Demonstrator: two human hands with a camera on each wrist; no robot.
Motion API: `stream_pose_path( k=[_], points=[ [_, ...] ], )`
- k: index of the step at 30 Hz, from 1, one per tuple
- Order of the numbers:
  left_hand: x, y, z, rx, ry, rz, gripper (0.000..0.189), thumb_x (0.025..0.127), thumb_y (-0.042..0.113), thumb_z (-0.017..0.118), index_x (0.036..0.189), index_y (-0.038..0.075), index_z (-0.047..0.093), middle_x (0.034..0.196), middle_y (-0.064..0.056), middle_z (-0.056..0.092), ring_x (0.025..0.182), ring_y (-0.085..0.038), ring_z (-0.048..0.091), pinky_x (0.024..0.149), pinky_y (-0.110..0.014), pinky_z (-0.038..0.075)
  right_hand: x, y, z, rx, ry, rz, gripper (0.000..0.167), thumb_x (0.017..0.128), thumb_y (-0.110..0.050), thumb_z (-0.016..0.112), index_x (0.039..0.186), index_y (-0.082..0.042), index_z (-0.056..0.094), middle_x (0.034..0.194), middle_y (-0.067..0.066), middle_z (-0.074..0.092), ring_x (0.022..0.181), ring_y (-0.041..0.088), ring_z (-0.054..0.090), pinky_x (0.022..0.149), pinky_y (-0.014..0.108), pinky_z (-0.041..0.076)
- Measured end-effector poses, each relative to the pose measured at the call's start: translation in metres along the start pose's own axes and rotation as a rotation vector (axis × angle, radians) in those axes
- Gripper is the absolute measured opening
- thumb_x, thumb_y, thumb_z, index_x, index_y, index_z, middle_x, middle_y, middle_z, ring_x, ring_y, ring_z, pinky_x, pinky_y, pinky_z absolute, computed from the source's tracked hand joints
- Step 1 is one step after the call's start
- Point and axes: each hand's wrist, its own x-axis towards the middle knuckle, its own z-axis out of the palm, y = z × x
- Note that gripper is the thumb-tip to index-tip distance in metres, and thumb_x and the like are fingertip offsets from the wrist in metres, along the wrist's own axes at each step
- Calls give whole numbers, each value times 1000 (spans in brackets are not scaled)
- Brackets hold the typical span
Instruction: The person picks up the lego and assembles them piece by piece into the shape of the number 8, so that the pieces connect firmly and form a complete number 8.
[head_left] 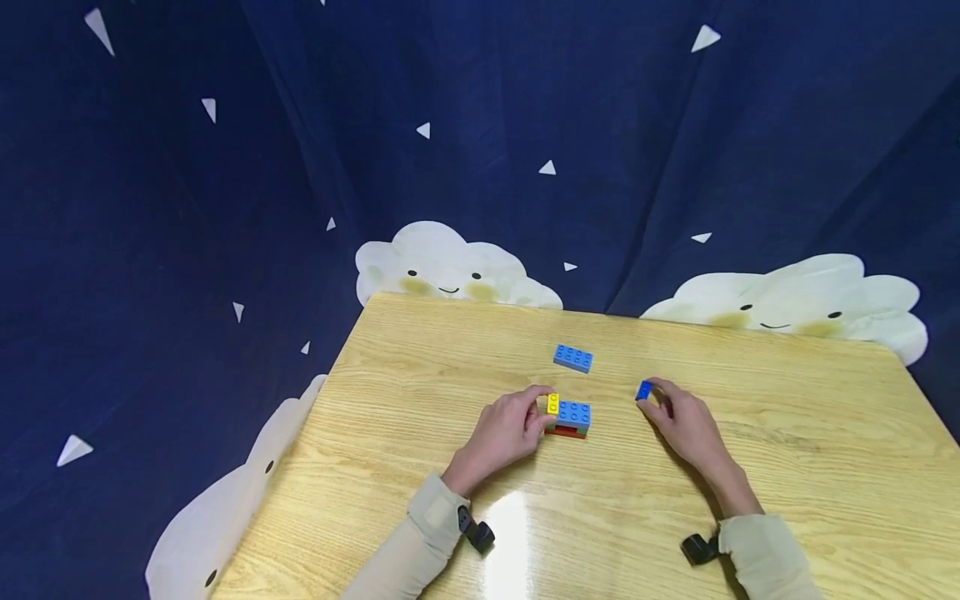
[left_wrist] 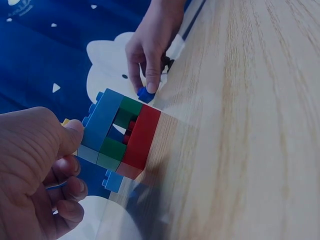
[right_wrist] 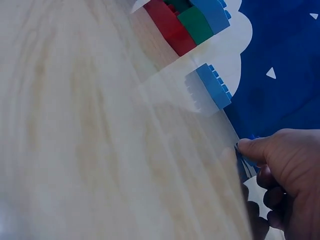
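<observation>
My left hand (head_left: 506, 429) pinches a small yellow brick (head_left: 552, 403) at the left end of a built stack. In that stack a light-blue brick (left_wrist: 103, 120) lies over two green bricks (left_wrist: 112, 148), which stand apart with a gap between them. A red brick (left_wrist: 142, 137) forms the bottom layer, its studs showing in the gap. To the right of the stack, my right hand (head_left: 686, 425) pinches a small dark-blue brick (head_left: 643, 390) between thumb and forefinger. In the right wrist view the thumb mostly hides that brick.
Behind the stack a loose light-blue brick (head_left: 573, 358) lies studs up on the wooden table (head_left: 420, 350). A dark-blue curtain (head_left: 480, 125) with white clouds and triangles hangs along the table's far edge. Each sleeve cuff carries a small black camera.
</observation>
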Motion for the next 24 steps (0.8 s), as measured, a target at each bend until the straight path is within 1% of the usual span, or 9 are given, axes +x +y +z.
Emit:
stream_pose_path(
  k=[4, 10, 17, 24],
  points=[
    [0, 0, 0, -3, -6, 1, 41, 101, 33, 71, 136, 13, 66, 70, 13, 51, 58, -2, 45, 53, -20, 37, -3, -4, 1, 33, -8, -25, 44, 101, -24, 73, 135, 1, 63, 65, -3, 47, 55, 10, 39, 54, 27, 33],
    [1, 0, -1, -1, -7, 9, 41, 101, 32, 71, 136, 13, 65, 71, 12, 51, 59, -2, 45, 54, -20, 38, -6, -16, 1, 80, -40, -73, 41, 102, -23, 70, 135, 0, 64, 66, -4, 46, 55, 8, 38, 56, 26, 33],
    [1, 0, 0, -2, -10, 6, 40, 101, 33, 71, 136, 13, 66, 70, 13, 52, 58, -1, 45, 53, -20, 38, -8, -30, -1, 123, -78, -91, 40, 103, -23, 69, 137, -2, 64, 65, -5, 44, 55, 7, 36, 57, 26, 35],
    [1, -1, 0, -12, -2, 11, 40, 100, 32, 72, 135, 13, 66, 69, 13, 51, 57, -1, 45, 53, -20, 39, -10, -48, -4, 166, -98, -128, 40, 103, -21, 69, 138, -2, 64, 63, -7, 42, 53, 5, 35, 54, 26, 36]
  ],
)
